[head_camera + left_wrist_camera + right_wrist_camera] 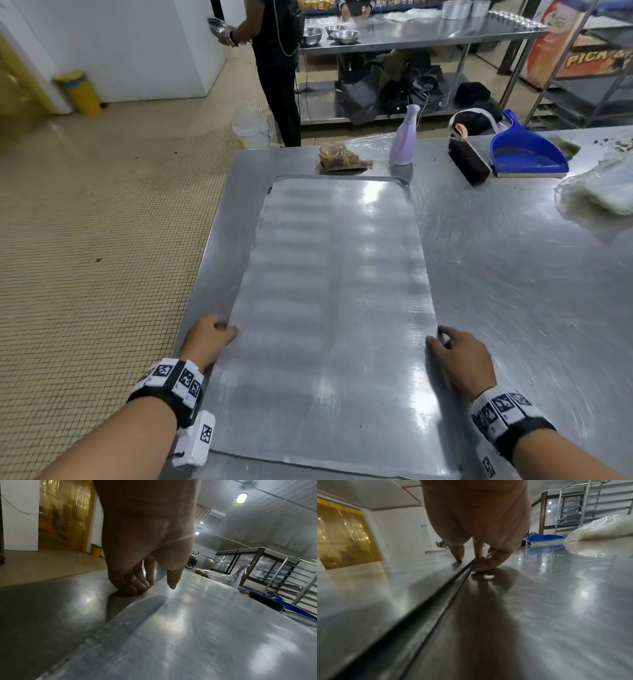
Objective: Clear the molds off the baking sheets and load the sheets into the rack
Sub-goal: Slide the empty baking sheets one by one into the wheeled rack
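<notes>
A bare, shiny baking sheet lies lengthwise on the steel table, with no molds on it. My left hand grips its left long edge near the close end. In the left wrist view that hand has its thumb on top of the sheet and its fingers curled down at the rim. My right hand grips the opposite edge. The right wrist view shows this hand pinching the rim of the sheet, thumb on top. The rack stands beyond the table at the far right.
At the table's far edge sit a brown bagged item, a lilac spray bottle, a black brush and a blue dustpan. A clear plastic bag lies right. A person stands beyond a white bucket.
</notes>
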### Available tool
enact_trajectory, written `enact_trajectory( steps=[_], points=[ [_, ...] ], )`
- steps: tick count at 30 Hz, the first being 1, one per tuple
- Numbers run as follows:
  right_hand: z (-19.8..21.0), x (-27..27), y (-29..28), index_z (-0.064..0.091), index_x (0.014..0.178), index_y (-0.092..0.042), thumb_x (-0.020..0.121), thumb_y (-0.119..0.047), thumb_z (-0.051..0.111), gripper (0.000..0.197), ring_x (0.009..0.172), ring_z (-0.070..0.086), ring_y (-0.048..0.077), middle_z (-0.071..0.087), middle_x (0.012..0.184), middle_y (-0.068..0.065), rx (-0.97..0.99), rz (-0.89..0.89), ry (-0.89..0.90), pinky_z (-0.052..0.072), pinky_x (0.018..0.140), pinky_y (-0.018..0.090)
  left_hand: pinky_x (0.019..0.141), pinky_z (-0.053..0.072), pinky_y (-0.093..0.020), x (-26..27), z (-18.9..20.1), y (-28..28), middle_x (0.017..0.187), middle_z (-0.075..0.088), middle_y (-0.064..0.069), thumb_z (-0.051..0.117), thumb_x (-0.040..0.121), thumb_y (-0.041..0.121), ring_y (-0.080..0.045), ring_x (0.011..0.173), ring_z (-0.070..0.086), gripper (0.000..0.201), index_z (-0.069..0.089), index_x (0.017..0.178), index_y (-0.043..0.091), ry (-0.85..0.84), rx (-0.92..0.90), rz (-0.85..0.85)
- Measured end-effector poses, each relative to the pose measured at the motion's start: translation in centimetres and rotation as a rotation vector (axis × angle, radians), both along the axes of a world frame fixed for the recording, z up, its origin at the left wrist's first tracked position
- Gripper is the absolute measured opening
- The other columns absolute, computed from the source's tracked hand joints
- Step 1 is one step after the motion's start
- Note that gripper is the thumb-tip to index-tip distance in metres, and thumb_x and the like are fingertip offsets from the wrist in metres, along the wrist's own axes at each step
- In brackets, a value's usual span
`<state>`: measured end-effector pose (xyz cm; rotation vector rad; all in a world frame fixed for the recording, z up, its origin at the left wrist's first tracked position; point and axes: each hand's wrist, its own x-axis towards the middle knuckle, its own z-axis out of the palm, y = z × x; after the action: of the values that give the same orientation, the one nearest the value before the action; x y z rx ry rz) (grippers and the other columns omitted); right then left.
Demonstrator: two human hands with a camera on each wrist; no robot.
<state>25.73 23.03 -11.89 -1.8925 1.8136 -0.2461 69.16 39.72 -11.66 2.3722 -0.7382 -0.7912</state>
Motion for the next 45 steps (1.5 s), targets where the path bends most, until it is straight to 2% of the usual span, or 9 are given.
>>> enact_trajectory(
  steps=[3,9,21,26,28,30,33,39,45],
  points=[
    [0.5,-0.2,0.6,0.072,0.105,-0.009,0.093,-0.03,0.062,0.026,0.073,0.056,0.021,0.072,0.09,0.011,0.01,0.017,-0.069,0.046,0.072,0.033,0.074,0.047,-0.03,-0.4,-0.1,0.6,0.087,0.071,-0.001,0.072,0.086,0.027,-0.017,0.082,0.063,0.01,0.068,0.086,0.017,0.045,-0.036,-0.007],
    [-0.5,-1.4,-0.7,0.056,0.139,-0.018,0.099,-0.029,0.054,0.042,0.111,0.063,0.035,0.066,0.124,0.018,0.065,0.016,-0.09,0.047,0.087,0.036,0.062,0.037,-0.029,-2.3,-0.7,1.3,0.059,0.048,0.007,0.073,0.082,0.03,-0.014,0.062,0.046,0.033,0.056,0.061,0.012,0.107,-0.067,-0.013],
    [-1.3,-2.7,-2.9,0.055,0.134,-0.014,0.098,-0.029,0.052,0.039,0.107,0.061,0.041,0.062,0.12,0.027,0.11,0.117,-0.053,0.046,0.085,0.041,0.058,0.037,-0.028,-6.7,0.8,3.8,0.055,0.049,0.014,0.073,0.086,0.023,-0.013,0.061,0.047,0.032,0.054,0.061,0.019,0.097,-0.118,-0.001],
    [-1.4,-3.1,-3.1,0.057,0.107,-0.011,0.094,-0.031,0.057,0.025,0.079,0.06,0.035,0.064,0.093,0.023,0.102,0.191,-0.057,0.046,0.07,0.038,0.063,0.05,-0.023,-8.0,1.7,5.3,0.071,0.071,0.012,0.073,0.086,0.028,-0.008,0.074,0.067,0.015,0.066,0.087,0.015,0.091,-0.057,-0.05],
    [-1.4,-3.3,-3.0,0.054,0.098,-0.011,0.091,-0.033,0.06,0.024,0.075,0.059,0.032,0.064,0.085,0.018,0.099,0.211,-0.054,0.05,0.07,0.041,0.091,0.054,-0.035,-8.3,1.2,6.3,0.123,0.068,-0.001,0.075,0.081,0.039,-0.019,0.114,0.064,0.055,0.061,0.128,0.013,0.05,0.051,-0.115],
    [-1.4,-3.6,-2.8,0.055,0.111,-0.008,0.089,-0.034,0.064,0.035,0.083,0.059,0.033,0.061,0.091,0.016,0.096,0.221,-0.054,0.049,0.075,0.041,0.111,0.041,-0.042,-9.2,1.0,7.4,0.152,0.043,-0.003,0.074,0.077,0.047,-0.023,0.136,0.047,0.084,0.043,0.148,0.016,0.0,0.135,-0.169],
    [-1.2,-4.5,-1.4,0.046,0.134,-0.014,0.086,-0.039,0.069,0.058,0.099,0.061,0.034,0.06,0.115,0.018,0.092,0.247,-0.095,0.049,0.083,0.041,0.112,0.037,-0.039,-11.5,0.3,9.1,0.153,0.037,0.001,0.07,0.082,0.045,-0.022,0.135,0.044,0.072,0.049,0.145,0.017,-0.152,0.131,-0.205],
    [-2.0,-7.6,3.4,0.062,0.102,-0.03,0.086,-0.046,0.068,0.023,0.094,0.057,0.024,0.049,0.123,0.008,0.067,0.313,-0.013,0.043,0.081,0.033,0.112,0.036,-0.037,-13.8,-0.7,11.6,0.146,0.044,0.0,0.07,0.085,0.046,-0.023,0.134,0.042,0.053,0.061,0.13,0.018,-0.286,0.073,-0.32],
    [-2.0,-9.4,9.1,0.067,0.084,-0.038,0.073,-0.062,0.074,0.027,0.111,0.051,0.017,0.048,0.115,-0.003,-0.026,0.314,-0.061,0.046,0.09,0.035,0.118,0.029,-0.038,-14.7,-0.9,15.8,0.151,0.042,0.007,0.072,0.076,0.064,-0.014,0.143,0.033,0.066,0.063,0.129,0.025,-0.245,-0.01,-0.411]
  ],
)
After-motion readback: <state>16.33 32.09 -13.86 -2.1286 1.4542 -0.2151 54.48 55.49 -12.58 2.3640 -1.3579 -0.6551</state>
